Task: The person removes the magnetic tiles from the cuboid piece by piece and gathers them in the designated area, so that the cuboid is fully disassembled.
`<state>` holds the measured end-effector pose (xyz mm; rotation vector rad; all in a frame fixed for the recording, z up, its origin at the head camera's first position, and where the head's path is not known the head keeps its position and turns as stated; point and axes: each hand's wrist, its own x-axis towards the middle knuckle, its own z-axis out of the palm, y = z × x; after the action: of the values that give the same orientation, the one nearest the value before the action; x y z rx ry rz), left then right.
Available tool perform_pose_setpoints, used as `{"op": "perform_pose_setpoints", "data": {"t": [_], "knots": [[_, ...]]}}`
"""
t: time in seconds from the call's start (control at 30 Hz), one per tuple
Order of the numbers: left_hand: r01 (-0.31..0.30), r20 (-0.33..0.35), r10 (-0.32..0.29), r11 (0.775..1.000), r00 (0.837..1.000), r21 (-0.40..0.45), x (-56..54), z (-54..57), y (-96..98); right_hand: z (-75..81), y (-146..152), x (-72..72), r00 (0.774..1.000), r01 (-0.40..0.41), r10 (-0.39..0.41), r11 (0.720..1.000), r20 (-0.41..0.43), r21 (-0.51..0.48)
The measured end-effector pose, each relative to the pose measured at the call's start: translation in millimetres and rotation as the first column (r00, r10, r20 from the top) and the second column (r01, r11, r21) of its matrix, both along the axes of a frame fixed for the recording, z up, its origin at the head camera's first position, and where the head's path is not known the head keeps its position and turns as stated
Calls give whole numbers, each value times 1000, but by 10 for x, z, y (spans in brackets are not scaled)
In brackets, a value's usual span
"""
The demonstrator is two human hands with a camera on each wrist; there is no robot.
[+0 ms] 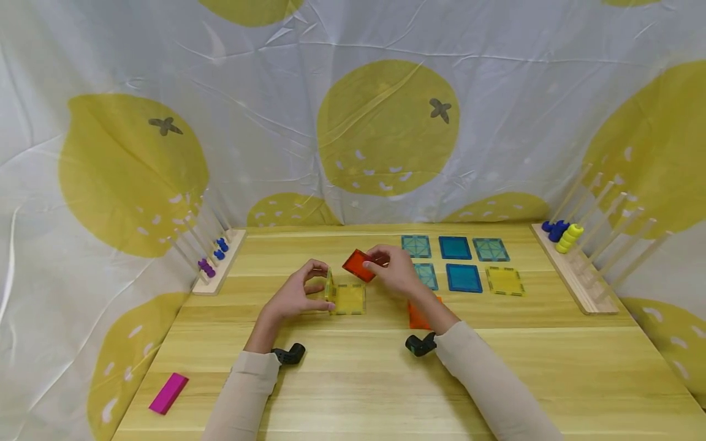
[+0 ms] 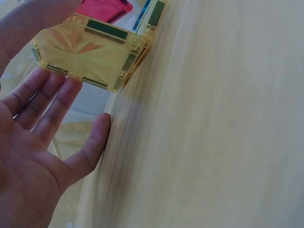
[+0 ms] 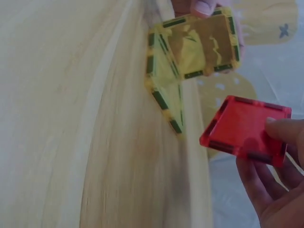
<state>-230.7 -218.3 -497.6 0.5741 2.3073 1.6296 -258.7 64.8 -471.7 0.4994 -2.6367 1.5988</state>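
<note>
My left hand [image 1: 295,294] holds a translucent yellow magnetic tile [image 1: 329,285] on its edge, thumb at the near side and fingertips at the far side. This tile stands upright along the left edge of a second yellow magnetic tile [image 1: 350,300], which lies flat on the wooden table. In the right wrist view, the two meet at a corner-like angle. My right hand [image 1: 396,269] pinches a red magnetic tile [image 3: 242,124] between thumb and fingers. It is raised and tilted, behind and to the right of the yellow pair, apart from it.
An orange tile [image 1: 419,315] lies partly under my right forearm. Blue tiles [image 1: 464,278] and another yellow tile [image 1: 505,280] lie in rows at the right. Peg boards with beads stand at left [image 1: 220,278] and right [image 1: 584,288]. A magenta block [image 1: 168,393] lies front left.
</note>
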Motion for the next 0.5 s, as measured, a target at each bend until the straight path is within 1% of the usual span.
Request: {"op": "perform_pose_setpoints", "data": {"t": [0.17, 0.4, 0.5], "knots": [[2, -7, -2, 1000, 1000, -4, 16, 26, 3, 31, 192, 52, 1000, 12, -12, 1000, 10, -27], [5, -4, -5, 1000, 1000, 2, 26, 31, 8, 73, 467, 176, 996, -48, 54, 995, 70, -82], [0, 0, 0, 1000, 1000, -3, 29, 27, 6, 89, 602, 226, 995, -41, 47, 997, 87, -69]]}}
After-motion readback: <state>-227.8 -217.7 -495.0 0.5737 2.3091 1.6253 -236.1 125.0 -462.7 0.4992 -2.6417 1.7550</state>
